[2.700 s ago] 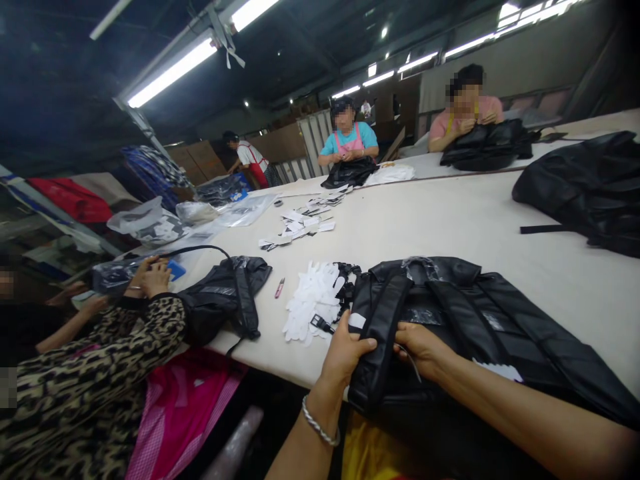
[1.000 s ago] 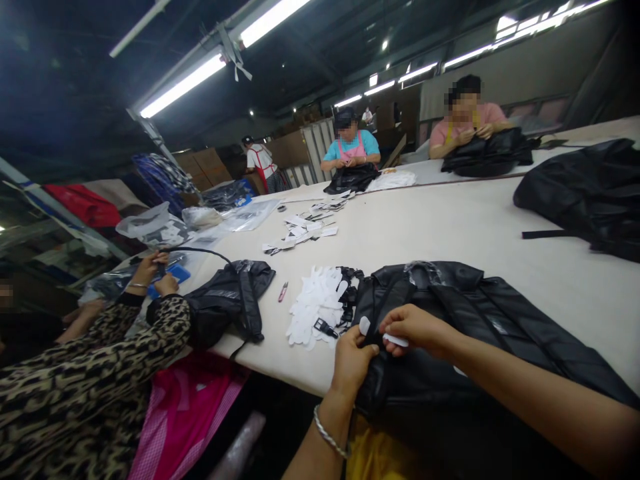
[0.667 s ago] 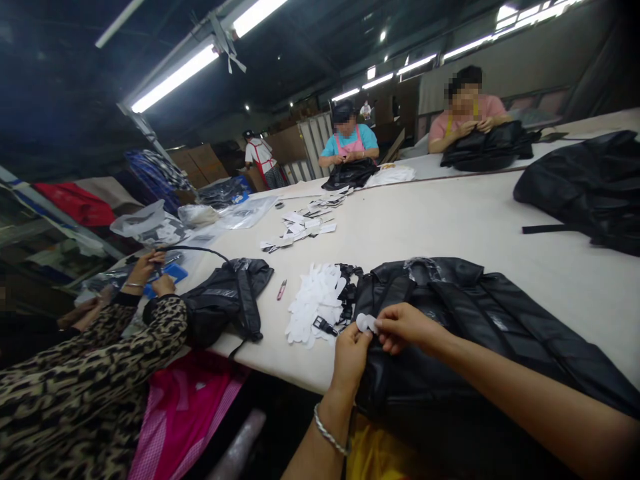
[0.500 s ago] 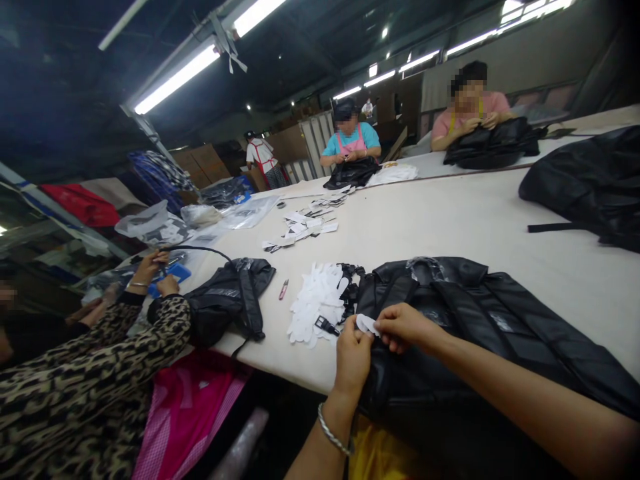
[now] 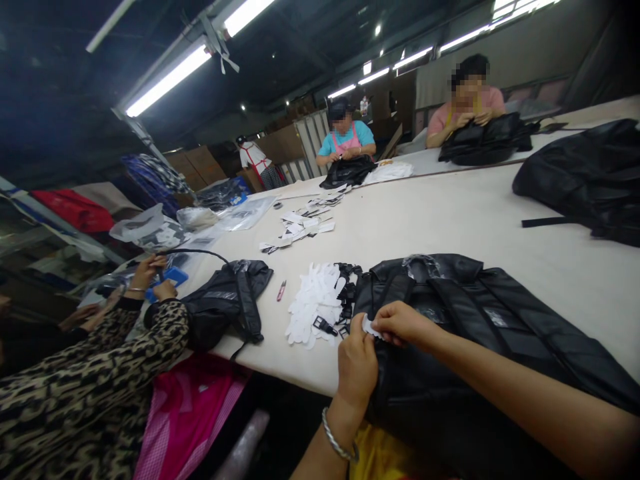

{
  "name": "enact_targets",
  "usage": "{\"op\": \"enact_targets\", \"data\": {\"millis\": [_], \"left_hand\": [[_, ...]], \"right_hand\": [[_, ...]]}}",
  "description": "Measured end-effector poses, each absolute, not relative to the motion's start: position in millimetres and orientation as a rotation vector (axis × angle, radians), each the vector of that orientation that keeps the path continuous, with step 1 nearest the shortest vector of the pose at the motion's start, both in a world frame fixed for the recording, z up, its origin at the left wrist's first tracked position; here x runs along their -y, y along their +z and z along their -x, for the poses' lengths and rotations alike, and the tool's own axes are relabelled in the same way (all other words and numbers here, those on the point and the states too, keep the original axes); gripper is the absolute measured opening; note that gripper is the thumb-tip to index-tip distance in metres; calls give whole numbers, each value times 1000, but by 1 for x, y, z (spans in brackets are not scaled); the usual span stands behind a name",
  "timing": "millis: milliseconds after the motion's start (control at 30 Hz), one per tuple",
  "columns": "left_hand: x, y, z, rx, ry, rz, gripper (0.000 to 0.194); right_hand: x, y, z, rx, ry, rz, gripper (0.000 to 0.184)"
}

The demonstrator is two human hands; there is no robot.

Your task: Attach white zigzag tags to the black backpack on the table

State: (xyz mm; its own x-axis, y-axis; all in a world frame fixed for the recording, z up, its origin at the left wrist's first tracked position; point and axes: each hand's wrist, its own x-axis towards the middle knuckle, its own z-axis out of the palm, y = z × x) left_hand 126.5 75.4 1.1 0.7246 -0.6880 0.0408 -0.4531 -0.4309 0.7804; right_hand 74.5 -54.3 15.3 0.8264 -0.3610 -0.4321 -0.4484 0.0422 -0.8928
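Observation:
A black backpack (image 5: pixel 480 320) lies flat on the long cream table (image 5: pixel 450 220) in front of me, straps up. My left hand (image 5: pixel 357 363), with a silver bracelet at the wrist, and my right hand (image 5: pixel 400 323) meet at the backpack's near left corner. Both hands pinch a small white piece (image 5: pixel 370 327) between their fingertips. Just left of my hands lie a heap of white pieces (image 5: pixel 315 300) and some black buckles (image 5: pixel 347 293).
A person in a leopard-print sleeve (image 5: pixel 100 373) sits to my left by another black bag (image 5: pixel 225 300). Small pink snips (image 5: pixel 281 290) and scattered tags (image 5: pixel 300 227) lie on the table. Further black bags (image 5: pixel 585 177) rest at right; two people work at the far end.
My hands left the backpack strap and took up a small white piece, bringing it together at the bag's left corner. The view shifted slightly.

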Motion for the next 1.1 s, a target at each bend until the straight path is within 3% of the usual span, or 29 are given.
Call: {"op": "enact_targets", "data": {"millis": [300, 567, 700, 933, 1100], "left_hand": [[-70, 7, -129, 753, -461, -1935, 33], [-53, 5, -154, 651, -602, -1787, 26], [-43, 7, -159, 465, -579, -1787, 32], [-33, -21, -155, 363, -501, -1747, 15], [-27, -47, -162, 360, -482, -1657, 14]], "right_hand": [[48, -13, -76, -668, -165, 1805, 18], [46, -18, -78, -710, -142, 1695, 16], [45, -14, -79, -716, -191, 1712, 16], [46, -17, -77, -775, -281, 1824, 15], [43, -28, -80, -812, -352, 1799, 21]]}}
